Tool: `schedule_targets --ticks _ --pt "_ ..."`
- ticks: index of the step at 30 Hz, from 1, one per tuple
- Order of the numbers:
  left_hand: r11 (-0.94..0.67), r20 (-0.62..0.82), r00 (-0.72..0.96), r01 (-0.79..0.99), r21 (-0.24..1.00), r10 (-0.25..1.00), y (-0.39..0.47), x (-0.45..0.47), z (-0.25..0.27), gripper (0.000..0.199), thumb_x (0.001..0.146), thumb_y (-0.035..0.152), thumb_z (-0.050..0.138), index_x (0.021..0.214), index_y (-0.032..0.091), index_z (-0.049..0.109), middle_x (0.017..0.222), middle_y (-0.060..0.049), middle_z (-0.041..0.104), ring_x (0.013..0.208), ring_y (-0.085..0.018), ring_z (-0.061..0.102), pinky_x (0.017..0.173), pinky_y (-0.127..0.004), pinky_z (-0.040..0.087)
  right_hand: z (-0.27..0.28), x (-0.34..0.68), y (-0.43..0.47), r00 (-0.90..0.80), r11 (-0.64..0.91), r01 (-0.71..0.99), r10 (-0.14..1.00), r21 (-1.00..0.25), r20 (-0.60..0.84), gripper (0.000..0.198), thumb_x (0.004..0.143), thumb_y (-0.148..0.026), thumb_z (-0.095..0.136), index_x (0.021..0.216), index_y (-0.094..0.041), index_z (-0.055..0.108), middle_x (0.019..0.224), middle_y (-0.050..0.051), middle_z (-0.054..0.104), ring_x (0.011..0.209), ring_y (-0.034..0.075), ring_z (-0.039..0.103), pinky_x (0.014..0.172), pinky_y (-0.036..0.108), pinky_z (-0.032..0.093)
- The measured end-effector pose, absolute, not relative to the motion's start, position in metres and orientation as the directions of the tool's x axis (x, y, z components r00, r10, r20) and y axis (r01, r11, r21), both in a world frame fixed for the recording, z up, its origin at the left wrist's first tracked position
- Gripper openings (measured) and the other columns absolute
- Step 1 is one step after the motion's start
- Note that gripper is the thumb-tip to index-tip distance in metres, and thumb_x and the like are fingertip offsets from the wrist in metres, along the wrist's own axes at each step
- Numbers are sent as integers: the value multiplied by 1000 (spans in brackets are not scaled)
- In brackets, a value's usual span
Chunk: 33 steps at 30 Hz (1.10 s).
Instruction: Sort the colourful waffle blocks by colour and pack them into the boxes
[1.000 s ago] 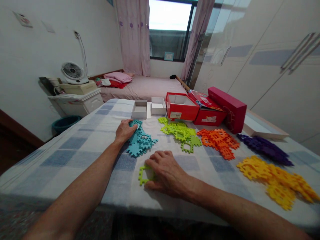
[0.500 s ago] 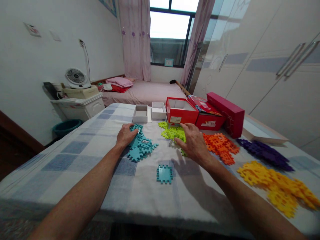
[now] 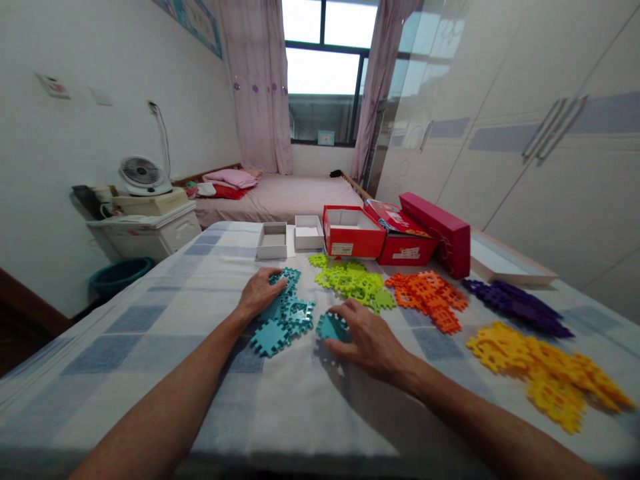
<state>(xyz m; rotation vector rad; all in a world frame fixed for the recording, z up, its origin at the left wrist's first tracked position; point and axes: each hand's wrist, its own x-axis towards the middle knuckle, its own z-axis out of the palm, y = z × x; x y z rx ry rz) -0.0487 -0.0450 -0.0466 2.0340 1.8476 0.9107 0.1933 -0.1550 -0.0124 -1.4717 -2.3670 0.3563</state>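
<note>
Notched teal plastic building tiles [image 3: 271,337] lie in a loose, overlapping pile left of centre on the checked tablecloth. At the far left side of this pile, my left hand [image 3: 261,293] is closed on a teal tile, its thumb over the top and its fingertips partly hidden. Just right of the pile, a single square teal tile [image 3: 331,327] is pinched between the thumb and fingers of my right hand [image 3: 367,337]. The held tile casts a shadow on the cloth.
Behind are lime green tiles [image 3: 355,283]; orange [image 3: 430,297], purple [image 3: 517,307] and yellow tiles [image 3: 545,363] lie to the right. Two small white boxes [image 3: 273,250], an open red box [image 3: 353,243] and a long dark-red box [image 3: 440,233] line the back.
My right hand has come down from above the lime green tiles and taken hold of the lone teal tile that lay on the cloth. Teal tiles under my left hand have shifted.
</note>
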Motion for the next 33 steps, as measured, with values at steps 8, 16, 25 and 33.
schedule_targets --ticks 8,16,25,33 --pt "-367 325 189 637 678 927 -54 -33 -45 46 81 53 46 100 17 69 106 -8 69 102 -23 61 96 -36 45 -20 169 -117 -348 460 725 887 -513 304 59 79 -44 64 128 -15 49 121 13 54 114 25 51 96 40 41" --pt "-367 390 111 636 679 914 -46 -43 -50 57 87 54 32 114 15 64 128 -10 59 124 -23 49 109 -39 33 -39 200 -147 -393 554 649 831 -522 394 47 85 -32 57 128 -16 48 131 14 49 124 24 44 104 44 37" --pt "-367 142 349 747 555 926 -23 -38 -40 78 84 64 27 134 9 49 144 -13 43 136 -25 35 113 -40 23 -54 218 -146 -296 554 550 829 -625 474 20 88 -19 49 104 -20 61 105 7 60 98 17 57 89 33 46" --pt "-383 143 370 736 558 918 -35 -36 -32 69 78 72 37 108 20 70 119 -7 66 113 -27 58 101 -35 41 -47 230 -138 -151 518 571 829 -637 539 17 88 -18 46 92 -19 62 94 5 62 92 16 57 84 30 46"
